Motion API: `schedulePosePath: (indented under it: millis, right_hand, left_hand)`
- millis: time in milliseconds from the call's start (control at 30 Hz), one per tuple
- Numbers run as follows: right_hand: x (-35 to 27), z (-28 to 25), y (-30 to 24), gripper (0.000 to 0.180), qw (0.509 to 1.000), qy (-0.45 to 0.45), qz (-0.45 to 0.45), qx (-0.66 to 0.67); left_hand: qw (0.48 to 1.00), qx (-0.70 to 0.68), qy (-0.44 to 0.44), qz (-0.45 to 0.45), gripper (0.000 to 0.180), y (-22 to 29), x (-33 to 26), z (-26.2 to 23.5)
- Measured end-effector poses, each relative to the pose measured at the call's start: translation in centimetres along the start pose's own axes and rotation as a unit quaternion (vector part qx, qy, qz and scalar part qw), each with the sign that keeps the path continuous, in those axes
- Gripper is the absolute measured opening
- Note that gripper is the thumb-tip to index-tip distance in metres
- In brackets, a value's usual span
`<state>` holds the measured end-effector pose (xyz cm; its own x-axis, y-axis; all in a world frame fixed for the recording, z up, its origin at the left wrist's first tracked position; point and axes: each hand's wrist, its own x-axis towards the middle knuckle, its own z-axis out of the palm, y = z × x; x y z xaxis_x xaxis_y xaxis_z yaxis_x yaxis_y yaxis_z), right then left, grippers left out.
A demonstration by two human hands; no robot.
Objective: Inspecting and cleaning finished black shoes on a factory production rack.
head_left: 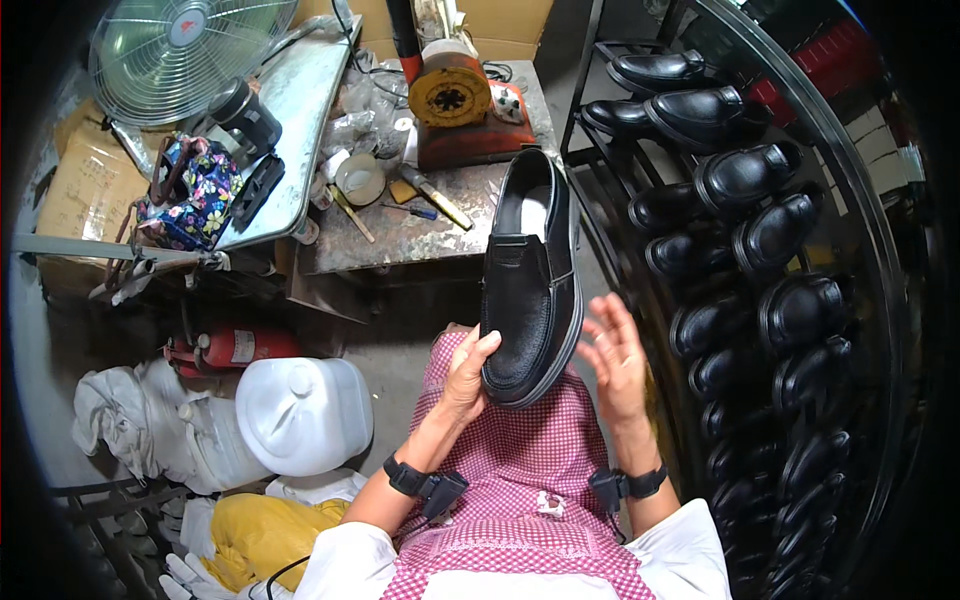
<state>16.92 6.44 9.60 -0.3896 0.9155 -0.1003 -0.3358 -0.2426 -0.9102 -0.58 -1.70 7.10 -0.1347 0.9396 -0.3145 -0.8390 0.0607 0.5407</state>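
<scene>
A black leather slip-on shoe (520,310) is held up in front of my lap, its toe pointing toward me and its opening facing up and away. My left hand (466,372) grips it at the toe, thumb on the upper and the other fingers hidden under the sole. To the right of the shoe, my right hand (616,352) is raised with fingers apart, holding nothing and not touching the sole edge. Below both hands lies a red-and-white checked apron (500,455) over my lap.
A rack (735,165) of several black shoes stands close on my right. Ahead is a worn workbench (350,245) with a red-and-yellow machine (450,95), a tape roll (360,178) and brushes. A fan (185,50) is far left; a white jug (305,415) and red extinguisher (235,347) sit lower left.
</scene>
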Motion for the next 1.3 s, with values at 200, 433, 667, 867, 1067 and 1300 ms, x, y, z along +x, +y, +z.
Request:
schedulePosePath:
  millis: [200,433,667,867,1067,1300]
  right_hand:
    - [-3.5,3.6,0.6,0.080,0.998,-0.059,0.020,0.030]
    - [-2.3,5.7,0.4,0.060,0.992,0.063,-0.051,0.097]
    - [4.0,1.4,0.7,0.050,0.982,0.066,-0.034,0.171]
    - [12.8,0.1,0.0,0.040,0.969,0.022,-0.017,0.247]
    - [21.8,3.3,-1.6,0.026,0.959,0.007,-0.014,0.282]
    - [29.8,6.3,-3.5,0.024,0.951,-0.030,-0.028,0.306]
  left_hand:
    - [0.999,0.001,0.034,0.002,0.044,-1.6,-0.2,1.2]
    - [0.985,0.152,-0.025,0.077,0.054,-1.1,0.6,2.4]
    - [0.771,0.548,0.047,0.321,0.047,0.9,1.2,-0.4]
    - [0.620,0.655,0.012,0.432,0.032,0.5,1.5,-2.1]
    - [0.649,0.635,0.027,0.418,0.026,-0.3,2.6,-2.4]
    - [0.658,0.627,0.032,0.415,0.022,-0.1,3.0,-2.5]
